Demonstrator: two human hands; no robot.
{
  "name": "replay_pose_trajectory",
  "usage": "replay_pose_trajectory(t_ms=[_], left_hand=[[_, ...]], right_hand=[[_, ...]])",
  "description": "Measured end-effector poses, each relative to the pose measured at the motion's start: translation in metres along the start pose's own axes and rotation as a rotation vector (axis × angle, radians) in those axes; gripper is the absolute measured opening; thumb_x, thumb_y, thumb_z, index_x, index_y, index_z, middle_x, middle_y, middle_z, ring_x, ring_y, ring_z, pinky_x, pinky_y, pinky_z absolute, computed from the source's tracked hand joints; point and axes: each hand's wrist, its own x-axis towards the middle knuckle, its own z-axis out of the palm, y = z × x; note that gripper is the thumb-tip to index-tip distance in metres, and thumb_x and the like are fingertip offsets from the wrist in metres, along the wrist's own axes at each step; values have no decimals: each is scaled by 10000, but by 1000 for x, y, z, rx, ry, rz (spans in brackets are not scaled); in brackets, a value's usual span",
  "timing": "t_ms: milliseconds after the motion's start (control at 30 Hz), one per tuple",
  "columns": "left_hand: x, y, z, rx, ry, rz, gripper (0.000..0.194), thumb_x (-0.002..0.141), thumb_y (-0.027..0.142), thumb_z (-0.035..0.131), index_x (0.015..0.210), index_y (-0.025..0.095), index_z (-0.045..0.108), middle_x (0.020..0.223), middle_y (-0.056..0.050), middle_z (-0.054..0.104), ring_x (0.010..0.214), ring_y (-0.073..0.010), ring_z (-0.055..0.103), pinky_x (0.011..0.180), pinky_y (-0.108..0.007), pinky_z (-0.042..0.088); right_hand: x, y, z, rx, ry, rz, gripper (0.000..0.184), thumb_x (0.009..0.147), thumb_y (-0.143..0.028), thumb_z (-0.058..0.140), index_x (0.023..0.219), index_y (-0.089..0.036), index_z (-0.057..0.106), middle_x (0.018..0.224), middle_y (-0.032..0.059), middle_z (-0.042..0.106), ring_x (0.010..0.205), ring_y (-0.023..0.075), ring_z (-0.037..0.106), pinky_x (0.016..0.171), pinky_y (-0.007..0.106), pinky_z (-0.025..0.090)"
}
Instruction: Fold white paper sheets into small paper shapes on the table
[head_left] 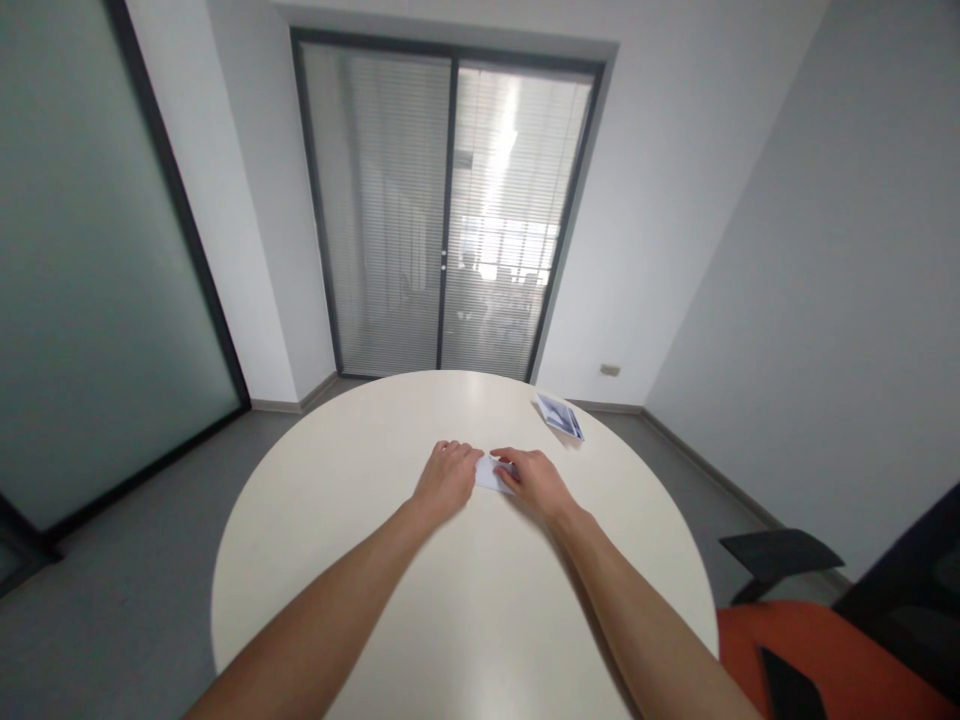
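Observation:
A small piece of white paper (491, 476) lies on the round white table (472, 600) between my two hands. My left hand (448, 476) is closed at the paper's left edge, its fingers bent and thumb side against it. From the right, my right hand (535, 480) grips the paper, with the index finger along its far edge and the thumb over its surface. Part of the paper is hidden beneath the right fingers. Past the right hand, near the table's far right rim, rests a folded leaflet (559, 417) with a blue-grey picture, one edge slightly raised.
An orange chair (817, 655) with black armrests stands close to the table's right side. Behind the table are glass doors with blinds (450, 210) and white walls. A frosted glass panel (97, 260) is on the left.

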Motion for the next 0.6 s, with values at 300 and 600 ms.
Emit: replay_pose_trajectory(t_ms=[300, 600], left_hand=[[-4, -1, -1, 35, -102, 68, 375, 919, 166, 546, 1293, 177, 575, 1334, -95, 628, 1273, -241, 525, 1210, -443, 260], [-7, -1, 0, -31, -249, -35, 325, 982, 283, 502, 1264, 184, 629, 1379, -106, 623, 1286, -251, 563, 1095, -405, 446]], right_hand=[[0, -6, -4, -96, -76, 18, 278, 967, -236, 558, 1229, -220, 649, 1117, 63, 758, 1022, 223, 692, 942, 365, 418], [-1, 0, -2, -84, -98, -21, 253, 970, -242, 558, 1182, -218, 695, 1128, 67, 750, 1037, 234, 656, 918, 350, 442]])
